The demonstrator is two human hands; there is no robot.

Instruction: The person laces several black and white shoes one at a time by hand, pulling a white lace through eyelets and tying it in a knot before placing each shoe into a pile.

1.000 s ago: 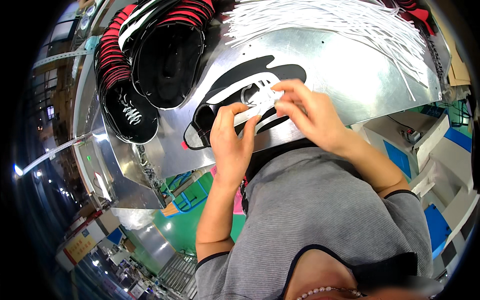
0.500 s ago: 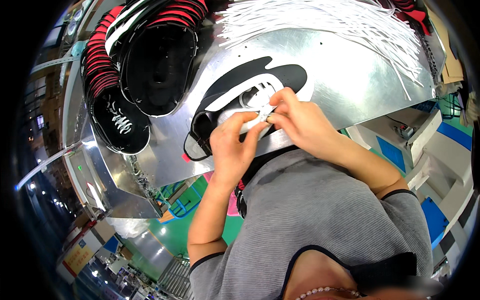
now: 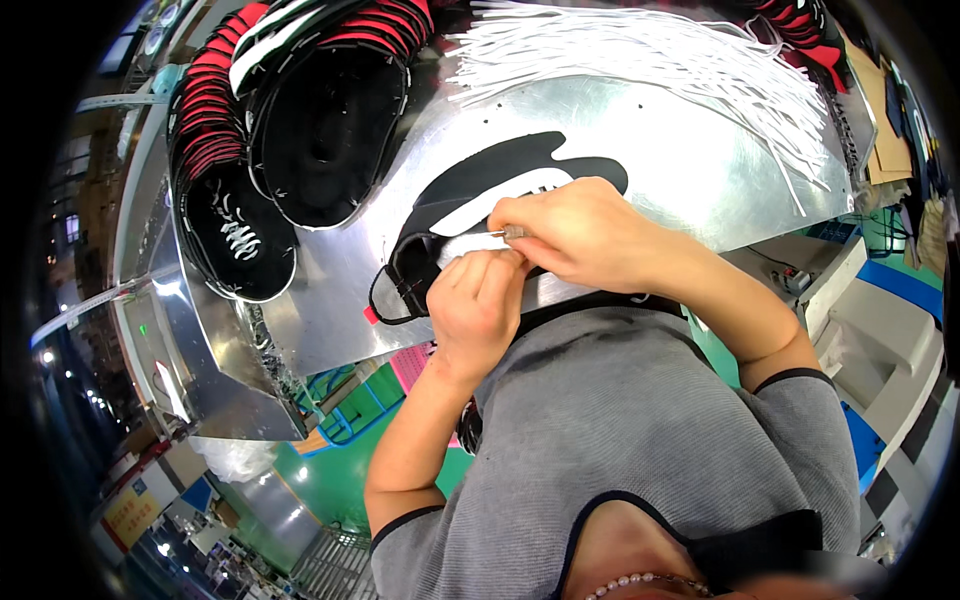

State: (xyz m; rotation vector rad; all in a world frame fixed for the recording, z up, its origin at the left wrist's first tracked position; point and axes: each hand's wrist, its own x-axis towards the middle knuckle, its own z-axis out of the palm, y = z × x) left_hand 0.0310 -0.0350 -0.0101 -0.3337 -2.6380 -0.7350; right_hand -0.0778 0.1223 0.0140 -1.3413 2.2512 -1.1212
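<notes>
A black shoe upper (image 3: 470,180) with a white side panel lies flat on the metal table, its heel opening and black loop toward the left. My right hand (image 3: 600,230) is closed over its lacing area, pinching a slim metal tool (image 3: 515,232) with a ridged grip; the thin shaft points left and its tip is too fine to make out. Close against it, my left hand (image 3: 475,300) has its fingers curled and pressed together on the near side of the upper. The fingertips of my left hand and most of the lacing are hidden.
A bundle of white shoelaces (image 3: 650,55) spreads across the back of the metal table (image 3: 700,170). Stacked black shoe uppers (image 3: 320,140) with red edges stand at the left, another red-and-black stack (image 3: 810,40) at the back right. The table's near edge runs beside my body.
My right hand has turned over the lacing, and the metal tool now shows in it. My left fingers have curled in tighter. The white lacing seen between my hands is now mostly covered.
</notes>
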